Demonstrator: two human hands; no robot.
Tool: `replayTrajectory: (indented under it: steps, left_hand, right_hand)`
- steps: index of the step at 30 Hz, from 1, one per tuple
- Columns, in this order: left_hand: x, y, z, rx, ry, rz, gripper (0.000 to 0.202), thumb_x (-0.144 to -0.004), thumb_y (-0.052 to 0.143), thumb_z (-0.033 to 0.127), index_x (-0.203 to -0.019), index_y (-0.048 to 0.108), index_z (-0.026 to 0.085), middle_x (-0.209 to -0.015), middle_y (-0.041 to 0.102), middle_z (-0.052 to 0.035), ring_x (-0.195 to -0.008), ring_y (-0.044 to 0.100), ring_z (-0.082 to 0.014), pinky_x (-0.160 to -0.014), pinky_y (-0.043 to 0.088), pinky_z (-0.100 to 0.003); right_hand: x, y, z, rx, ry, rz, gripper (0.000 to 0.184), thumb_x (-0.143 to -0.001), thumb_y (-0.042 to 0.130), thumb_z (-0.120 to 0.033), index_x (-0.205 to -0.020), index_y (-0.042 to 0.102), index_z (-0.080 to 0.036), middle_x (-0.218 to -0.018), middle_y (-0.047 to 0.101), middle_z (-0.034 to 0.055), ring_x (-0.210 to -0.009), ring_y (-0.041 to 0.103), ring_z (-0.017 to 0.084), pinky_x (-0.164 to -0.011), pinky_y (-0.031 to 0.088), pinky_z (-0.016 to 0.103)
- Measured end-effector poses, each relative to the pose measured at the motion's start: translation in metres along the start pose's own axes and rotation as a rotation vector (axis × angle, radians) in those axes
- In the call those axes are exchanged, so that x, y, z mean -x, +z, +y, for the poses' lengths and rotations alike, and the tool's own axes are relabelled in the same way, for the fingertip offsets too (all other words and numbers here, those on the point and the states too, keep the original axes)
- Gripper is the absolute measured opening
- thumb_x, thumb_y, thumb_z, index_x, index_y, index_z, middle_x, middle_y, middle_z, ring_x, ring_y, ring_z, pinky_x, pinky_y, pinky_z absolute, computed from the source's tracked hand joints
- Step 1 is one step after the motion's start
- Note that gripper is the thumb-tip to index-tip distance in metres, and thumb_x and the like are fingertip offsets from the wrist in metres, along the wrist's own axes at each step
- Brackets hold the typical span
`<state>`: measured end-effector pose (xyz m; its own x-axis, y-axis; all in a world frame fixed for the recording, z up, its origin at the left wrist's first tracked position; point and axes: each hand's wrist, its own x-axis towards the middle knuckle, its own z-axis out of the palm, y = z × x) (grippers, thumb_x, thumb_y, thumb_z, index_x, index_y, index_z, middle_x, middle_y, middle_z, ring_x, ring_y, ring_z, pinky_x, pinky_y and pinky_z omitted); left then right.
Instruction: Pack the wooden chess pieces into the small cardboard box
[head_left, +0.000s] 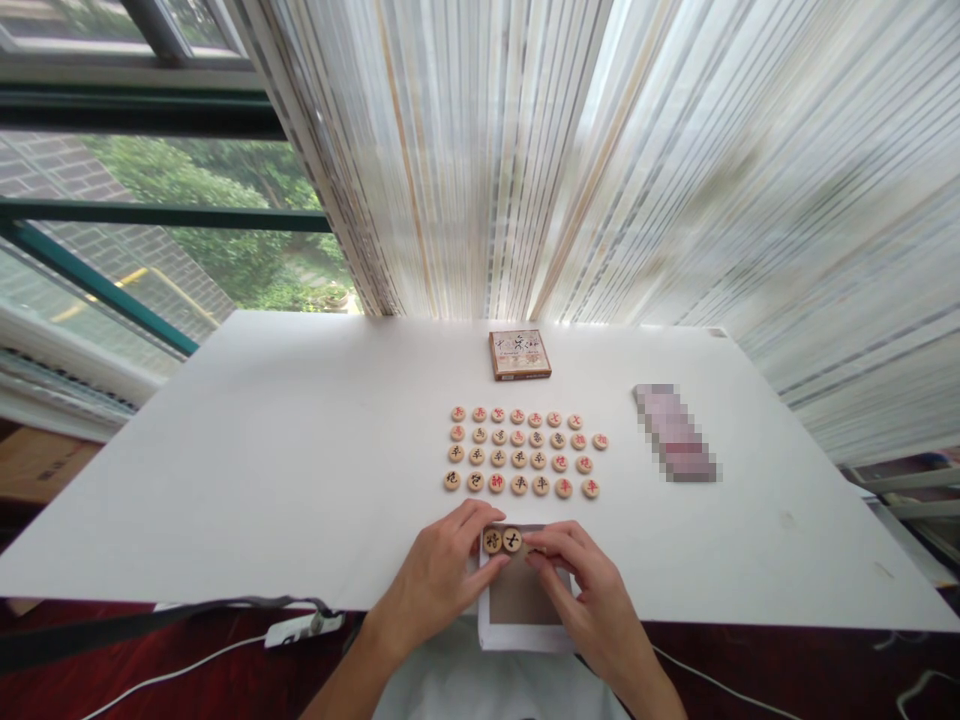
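Two round wooden chess pieces (502,541) with black characters lie side by side at the far end of a shallow white tray (487,632) at the table's near edge. My left hand (442,577) curls around the tray's left side, fingertips against the left piece. My right hand (581,580) mirrors it, fingertips pinched at the right piece. Beyond them, several more pieces (520,452) with red or black characters lie in neat rows on the white table (300,460).
A small square brown box (520,354) lies at the table's far middle. A blurred pink oblong (675,446) lies to the right. Striped curtains hang behind; a window is at the left. Cables and a power strip (300,628) run below the front edge.
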<state>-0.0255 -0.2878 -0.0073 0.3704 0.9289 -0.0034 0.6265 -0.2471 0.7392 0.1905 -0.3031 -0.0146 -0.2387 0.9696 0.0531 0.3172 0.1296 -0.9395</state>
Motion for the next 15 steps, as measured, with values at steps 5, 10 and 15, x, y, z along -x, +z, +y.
replayTrajectory:
  steps: [5,10,15]
  left_hand:
    - [0.007,-0.002,-0.005,0.085,-0.012,0.023,0.03,-0.092,0.065,0.02,-0.121,0.058,0.027,-0.118,0.062,-0.0023,-0.086,0.064,-0.0158,-0.087,0.054,-0.03]
    - [0.009,-0.002,-0.009,0.168,-0.01,0.049,0.028,-0.095,0.058,0.015,-0.121,0.058,0.025,-0.121,0.061,-0.0034,-0.084,0.065,-0.0137,-0.088,0.054,-0.029]
    - [0.009,-0.001,-0.009,0.183,-0.007,0.065,0.03,-0.095,0.055,0.012,-0.122,0.059,0.025,-0.122,0.061,-0.0044,-0.084,0.067,-0.0135,-0.088,0.055,-0.029]
  right_hand:
    - [-0.002,0.0,-0.004,0.019,0.012,-0.045,0.019,-0.098,0.057,-0.023,-0.105,0.074,-0.026,-0.096,0.065,0.0051,-0.082,0.065,0.018,-0.072,0.054,0.027]
    - [-0.003,0.001,-0.008,0.035,0.019,-0.073,0.016,-0.096,0.061,-0.024,-0.102,0.076,-0.026,-0.089,0.064,0.0037,-0.08,0.065,0.018,-0.072,0.053,0.027]
    - [-0.008,0.002,-0.012,0.04,0.003,-0.055,0.016,-0.098,0.059,-0.026,-0.102,0.075,-0.025,-0.091,0.064,0.0044,-0.079,0.065,0.017,-0.072,0.054,0.027]
